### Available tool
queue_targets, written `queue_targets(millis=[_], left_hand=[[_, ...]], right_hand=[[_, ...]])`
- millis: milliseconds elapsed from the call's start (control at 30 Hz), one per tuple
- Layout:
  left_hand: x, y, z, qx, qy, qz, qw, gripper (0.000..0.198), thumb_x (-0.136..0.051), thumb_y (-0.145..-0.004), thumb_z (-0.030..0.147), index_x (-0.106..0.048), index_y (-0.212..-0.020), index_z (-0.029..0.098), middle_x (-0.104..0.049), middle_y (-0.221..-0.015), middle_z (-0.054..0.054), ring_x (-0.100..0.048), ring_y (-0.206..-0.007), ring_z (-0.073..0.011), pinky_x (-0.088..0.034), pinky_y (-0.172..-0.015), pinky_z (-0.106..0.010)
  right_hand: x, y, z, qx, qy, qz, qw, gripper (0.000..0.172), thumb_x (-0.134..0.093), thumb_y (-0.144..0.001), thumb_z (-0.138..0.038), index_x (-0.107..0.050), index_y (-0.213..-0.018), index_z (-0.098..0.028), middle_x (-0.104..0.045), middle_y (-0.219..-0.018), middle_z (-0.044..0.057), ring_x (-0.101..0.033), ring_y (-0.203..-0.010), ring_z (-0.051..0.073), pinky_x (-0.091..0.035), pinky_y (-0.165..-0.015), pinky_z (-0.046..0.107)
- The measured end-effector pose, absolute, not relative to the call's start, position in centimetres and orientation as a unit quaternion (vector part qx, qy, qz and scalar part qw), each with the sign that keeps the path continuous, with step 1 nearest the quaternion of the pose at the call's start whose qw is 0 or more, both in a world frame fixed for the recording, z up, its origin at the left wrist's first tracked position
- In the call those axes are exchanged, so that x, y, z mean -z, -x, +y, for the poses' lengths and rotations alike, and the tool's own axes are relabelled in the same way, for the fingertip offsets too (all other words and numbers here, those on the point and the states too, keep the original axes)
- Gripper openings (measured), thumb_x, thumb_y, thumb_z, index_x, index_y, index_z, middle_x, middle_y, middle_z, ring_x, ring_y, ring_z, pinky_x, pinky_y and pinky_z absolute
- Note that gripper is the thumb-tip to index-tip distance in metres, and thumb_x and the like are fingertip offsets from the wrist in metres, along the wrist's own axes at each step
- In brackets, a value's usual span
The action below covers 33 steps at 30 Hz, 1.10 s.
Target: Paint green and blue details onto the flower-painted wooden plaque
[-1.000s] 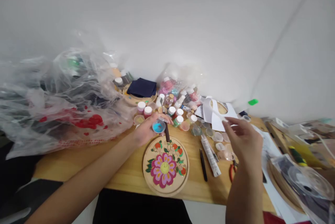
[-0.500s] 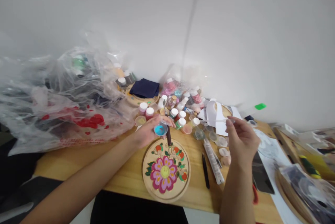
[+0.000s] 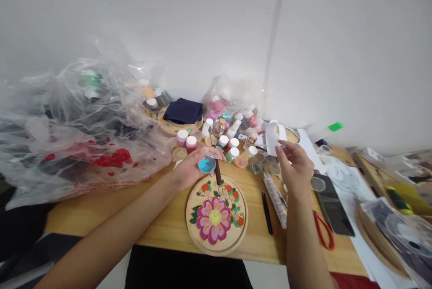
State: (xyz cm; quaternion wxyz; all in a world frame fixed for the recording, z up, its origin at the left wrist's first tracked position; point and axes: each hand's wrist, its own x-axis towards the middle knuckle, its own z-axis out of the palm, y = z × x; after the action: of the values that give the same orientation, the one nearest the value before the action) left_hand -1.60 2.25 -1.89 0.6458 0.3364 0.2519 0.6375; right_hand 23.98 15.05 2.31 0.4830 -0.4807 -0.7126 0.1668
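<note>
"Where's the small cup of blue paint (image 3: 206, 172)?"

"In the left hand (image 3: 189, 168), just beyond the far edge of the round board (image 3: 236, 239). The thumb and fingers are curled around it, with the blue facing up."

"Does that hand have the dark-handled knife (image 3: 218, 175) as well?"

"I can't tell. The knife runs past the fingers, and the end of its handle reaches the board's far edge. The hand hides part of it."

"And the right hand (image 3: 297, 165)?"

"It's raised over the tabletop (image 3: 168, 226), beyond the board and off to its right. Thumb and fingertips are drawn close together, but I can't tell whether anything is between them."

"What's painted on the board?"

"A big pink flower (image 3: 215, 218) with a yellow middle, and smaller orange blooms and green leaves around it."

"What lies to the board's right?"

"Nearest is a slim black pen (image 3: 267, 212), then a white tube (image 3: 276, 201). Farther along come a red-handled tool (image 3: 327, 247) and a dark phone (image 3: 334, 212), with a clear lid (image 3: 317, 184) overlapping the phone's edge."

"And beyond the board?"

"White-capped jars (image 3: 223, 141) stand close together. Past them, to the left, there's a folded navy cloth (image 3: 184, 111). A large plastic bag (image 3: 101, 145) spreads out left of the board."
</note>
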Motion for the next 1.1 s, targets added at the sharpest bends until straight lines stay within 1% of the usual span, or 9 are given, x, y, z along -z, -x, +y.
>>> queue_targets(millis=[167,267,367,533,667,767,867,1033,1100], left_hand=[[1.8,1.5,2.2,-0.635,-0.332,0.246,0.653,0.047,-0.074,-0.086,0.061,-0.079,-0.091,0.014,-0.071,-0.098,-0.01,-0.058,-0.069,-0.0123,-0.05,-0.06,-0.024],[1.9,1.4,2.3,-0.635,-0.333,0.241,0.654,0.046,-0.074,-0.086,0.06,-0.079,-0.09,0.014,-0.071,-0.097,-0.01,-0.059,-0.071,-0.0131,-0.05,-0.06,-0.024],[1.9,1.4,2.3,-0.631,-0.333,0.241,0.658,0.047,-0.074,-0.087,0.061,-0.079,-0.09,0.014,-0.07,-0.096,-0.01,-0.058,-0.072,-0.0134,-0.049,-0.06,-0.024],[1.8,1.4,2.2,-0.629,-0.336,0.24,0.659,0.046,-0.073,-0.088,0.06,-0.078,-0.093,0.014,-0.07,-0.098,-0.01,-0.058,-0.074,-0.0136,-0.048,-0.063,-0.025],[1.5,1.3,2.1,-0.635,-0.321,0.244,0.659,0.044,-0.076,-0.086,0.058,-0.077,-0.093,0.014,-0.07,-0.1,-0.009,-0.057,-0.076,-0.014,-0.049,-0.066,-0.026],[1.3,1.3,2.2,-0.637,-0.3,0.257,0.662,0.046,-0.081,-0.081,0.059,-0.077,-0.092,0.014,-0.071,-0.101,-0.009,-0.058,-0.079,-0.0152,-0.05,-0.069,-0.026],[1.2,1.3,2.3,-0.647,-0.28,0.261,0.66,0.046,-0.083,-0.079,0.057,-0.076,-0.093,0.014,-0.071,-0.102,-0.01,-0.057,-0.079,-0.0152,-0.047,-0.067,-0.025],[1.3,1.0,2.4,-0.656,-0.265,0.265,0.656,0.039,-0.078,-0.086,0.051,-0.075,-0.096,0.014,-0.072,-0.103,-0.011,-0.059,-0.078,-0.0145,-0.045,-0.065,-0.024],[1.3,0.7,2.4,-0.658,-0.253,0.271,0.656,0.036,-0.075,-0.089,0.049,-0.073,-0.094,0.014,-0.072,-0.101,-0.01,-0.06,-0.077,-0.0147,-0.044,-0.062,-0.024]], right_hand=[[-1.9,-23.6,15.1,-0.182,0.482,-0.716,0.471,0.034,-0.069,-0.082,-0.051,-0.077,-0.092,-0.019,-0.077,-0.086,0.007,-0.066,-0.069,0.016,-0.055,-0.064,0.031],[-1.4,-24.0,15.5,-0.166,0.497,-0.706,0.477,0.038,-0.069,-0.082,-0.057,-0.074,-0.084,-0.019,-0.077,-0.081,0.007,-0.067,-0.069,0.018,-0.056,-0.068,0.034],[-0.8,-24.4,16.0,-0.164,0.513,-0.691,0.482,0.043,-0.068,-0.081,-0.061,-0.074,-0.081,-0.018,-0.075,-0.076,0.007,-0.066,-0.068,0.018,-0.054,-0.069,0.035],[-0.6,-24.2,16.3,-0.199,0.52,-0.657,0.509,0.04,-0.072,-0.078,-0.056,-0.075,-0.085,-0.017,-0.075,-0.08,0.007,-0.062,-0.066,0.015,-0.052,-0.067,0.033],[-1.1,-23.8,16.1,-0.241,0.514,-0.605,0.558,0.038,-0.076,-0.073,-0.052,-0.074,-0.086,-0.017,-0.074,-0.079,0.005,-0.058,-0.06,0.012,-0.049,-0.059,0.029],[-1.7,-23.6,15.9,-0.259,0.507,-0.574,0.589,0.036,-0.078,-0.072,-0.049,-0.073,-0.087,-0.016,-0.069,-0.072,0.002,-0.054,-0.055,0.01,-0.045,-0.053,0.026],[-2.3,-23.5,15.8,-0.276,0.499,-0.541,0.618,0.036,-0.079,-0.072,-0.05,-0.071,-0.085,-0.017,-0.064,-0.065,-0.002,-0.053,-0.052,0.009,-0.042,-0.05,0.025],[-4.0,-23.3,14.9,-0.362,0.41,-0.5,0.671,0.042,-0.085,-0.066,-0.053,-0.066,-0.077,-0.018,-0.058,-0.057,-0.005,-0.05,-0.047,0.008,-0.037,-0.045,0.022],[-4.8,-23.0,13.8,-0.397,0.358,-0.51,0.674,0.038,-0.087,-0.067,-0.049,-0.067,-0.075,-0.018,-0.059,-0.057,-0.005,-0.051,-0.047,0.008,-0.038,-0.043,0.021]])
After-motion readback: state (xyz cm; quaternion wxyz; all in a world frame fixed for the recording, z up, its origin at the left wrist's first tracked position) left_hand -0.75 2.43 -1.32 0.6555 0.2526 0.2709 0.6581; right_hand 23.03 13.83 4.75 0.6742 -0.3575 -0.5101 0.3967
